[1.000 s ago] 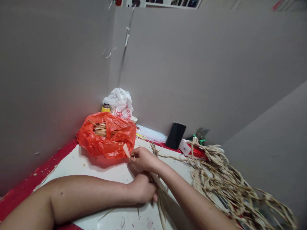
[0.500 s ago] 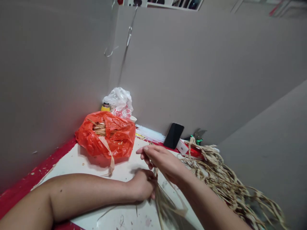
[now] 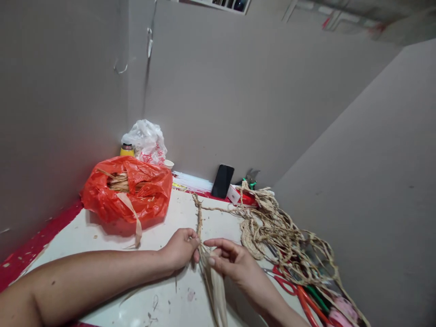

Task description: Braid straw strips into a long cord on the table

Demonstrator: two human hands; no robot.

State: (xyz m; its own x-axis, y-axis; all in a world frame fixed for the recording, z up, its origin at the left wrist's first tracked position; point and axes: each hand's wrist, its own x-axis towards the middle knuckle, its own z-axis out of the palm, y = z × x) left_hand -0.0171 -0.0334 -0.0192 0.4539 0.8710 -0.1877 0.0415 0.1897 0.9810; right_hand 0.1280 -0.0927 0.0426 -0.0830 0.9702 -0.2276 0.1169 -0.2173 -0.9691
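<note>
A twisted cord (image 3: pixel 199 215) of dry plant fibre lies on the white board, with loose pale strands (image 3: pixel 218 295) fanning out from its near end. My left hand (image 3: pixel 184 247) pinches the cord where the strands begin. Just right of it, my right hand (image 3: pixel 230 261) has thumb and forefinger closed on a wide pale strand. To the right lies a tangled pile of braided cord (image 3: pixel 282 227). A red plastic bag (image 3: pixel 153 181) holding dry fibre strips sits on the left.
Behind the red bag are a white plastic bag (image 3: pixel 148 138), a yellow jar (image 3: pixel 127 150) and a white cup (image 3: pixel 169 164). A black phone (image 3: pixel 222 181) leans at the wall. Red-handled scissors (image 3: pixel 286 284) and green-handled pliers (image 3: pixel 251 181) lie at the right.
My right hand has come down from above the cord to the strands beside my left hand. The view has shifted right, showing the cord's far end and the scissors.
</note>
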